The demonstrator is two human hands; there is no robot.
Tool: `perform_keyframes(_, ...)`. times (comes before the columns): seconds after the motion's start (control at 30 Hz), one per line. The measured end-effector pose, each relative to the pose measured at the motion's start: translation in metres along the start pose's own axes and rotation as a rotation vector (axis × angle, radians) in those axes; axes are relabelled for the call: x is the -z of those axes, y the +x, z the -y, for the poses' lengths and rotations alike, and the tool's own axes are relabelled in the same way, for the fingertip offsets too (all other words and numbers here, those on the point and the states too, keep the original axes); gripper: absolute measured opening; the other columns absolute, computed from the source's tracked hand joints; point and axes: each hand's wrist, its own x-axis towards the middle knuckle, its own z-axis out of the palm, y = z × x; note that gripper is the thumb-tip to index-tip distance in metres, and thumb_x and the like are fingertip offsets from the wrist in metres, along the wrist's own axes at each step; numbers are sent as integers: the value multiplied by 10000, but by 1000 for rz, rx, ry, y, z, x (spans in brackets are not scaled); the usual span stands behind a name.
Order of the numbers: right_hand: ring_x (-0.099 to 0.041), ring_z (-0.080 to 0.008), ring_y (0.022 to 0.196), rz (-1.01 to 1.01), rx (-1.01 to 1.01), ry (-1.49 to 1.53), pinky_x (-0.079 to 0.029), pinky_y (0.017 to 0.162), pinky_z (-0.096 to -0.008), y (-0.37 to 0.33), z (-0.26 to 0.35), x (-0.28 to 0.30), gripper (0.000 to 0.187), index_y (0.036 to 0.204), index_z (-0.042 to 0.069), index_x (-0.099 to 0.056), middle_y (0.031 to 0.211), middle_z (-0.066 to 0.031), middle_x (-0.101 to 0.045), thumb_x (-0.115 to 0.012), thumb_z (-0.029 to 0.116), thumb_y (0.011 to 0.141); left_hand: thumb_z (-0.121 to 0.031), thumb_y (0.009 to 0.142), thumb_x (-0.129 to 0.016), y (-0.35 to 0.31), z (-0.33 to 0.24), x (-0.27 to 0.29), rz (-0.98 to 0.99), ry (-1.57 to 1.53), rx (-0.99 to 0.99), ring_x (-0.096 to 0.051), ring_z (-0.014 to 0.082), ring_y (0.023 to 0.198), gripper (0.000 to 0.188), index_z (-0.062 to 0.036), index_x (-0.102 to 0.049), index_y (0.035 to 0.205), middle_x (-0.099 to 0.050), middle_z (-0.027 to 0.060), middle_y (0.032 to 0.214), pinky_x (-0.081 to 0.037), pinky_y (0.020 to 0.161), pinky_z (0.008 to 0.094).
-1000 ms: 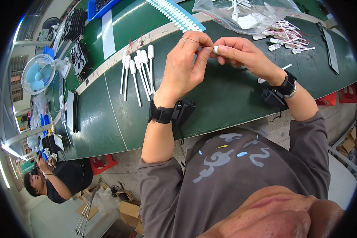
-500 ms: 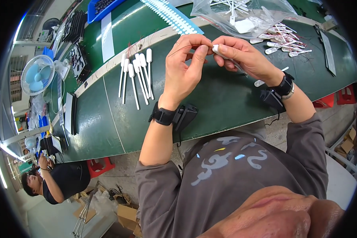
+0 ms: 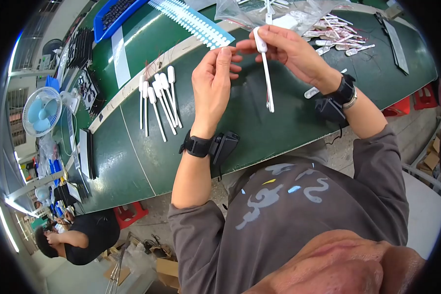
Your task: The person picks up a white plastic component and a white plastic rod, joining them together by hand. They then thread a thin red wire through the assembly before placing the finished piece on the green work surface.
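Observation:
My right hand (image 3: 290,49) pinches the wide head of a white plastic stick (image 3: 261,43). Its thin stem hangs toward me, with a reddish wire along it. Just left of it, my left hand (image 3: 213,81) has thumb and forefinger pressed together; anything between them is too small to make out. Left of that hand, several similar white sticks (image 3: 158,94) lie side by side on the green table (image 3: 191,166), thin wires trailing from their heads. Another white stick (image 3: 310,92) lies partly hidden by my right wrist.
Beyond my hands are a blue sheet with white tabs (image 3: 193,22), a clear plastic bag (image 3: 240,14) and a pile of wired white sticks (image 3: 335,35). A blue bin (image 3: 99,27) stands far left, near a fan (image 3: 42,111). A co-worker (image 3: 90,237) sits at the lower left.
The white stick has swung from lying within my right hand to hanging stem-down from its fingers. My left hand has drawn left and down, away from the stick's head.

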Motion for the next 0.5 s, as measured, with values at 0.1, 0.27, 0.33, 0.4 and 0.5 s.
perform_keyframes(0.1,-620,-147,1108,-12,33,-35,-473,934,-266,4,-4,7,330,1197,59,-578,1230,-129,-656,-483,331,1035,-316,1036,-491,0,2,-2,119,-77,118,-667,143,787,390,32,-657,1095,-704,102,904,-537,683,256)
perform_keyframes(0.27,-567,-32,792,-117,-73,293,-451,678,-165,7,-10,-9,327,1234,23,-574,1063,-68,-693,-552,260,1010,-355,1036,-478,0,0,-10,251,-232,262,-675,148,753,436,36,-665,1085,-708,112,874,-537,685,256)
perform_keyframes(0.33,-590,-56,850,-118,-100,231,-462,730,-179,4,-8,-9,341,1247,19,-565,1068,-70,-695,-553,264,1009,-342,1030,-495,-3,-2,-14,268,-244,308,-676,149,745,415,31,-670,1079,-707,108,866,-538,679,255)
perform_keyframes(0.4,-635,-104,967,-113,-124,90,-485,833,-209,4,-3,-9,371,1272,13,-546,1077,-76,-698,-554,273,1008,-317,1017,-530,-3,-5,-16,308,-266,367,-677,150,730,374,22,-680,1068,-707,101,850,-540,667,252)
perform_keyframes(0.5,-618,-121,1047,-1,-41,-3,-473,909,-252,0,-9,-7,326,1213,46,-571,1183,-101,-665,-505,307,1028,-275,995,-575,-7,2,-10,317,-192,328,-672,145,706,323,20,-685,1065,-706,87,828,-534,642,247)
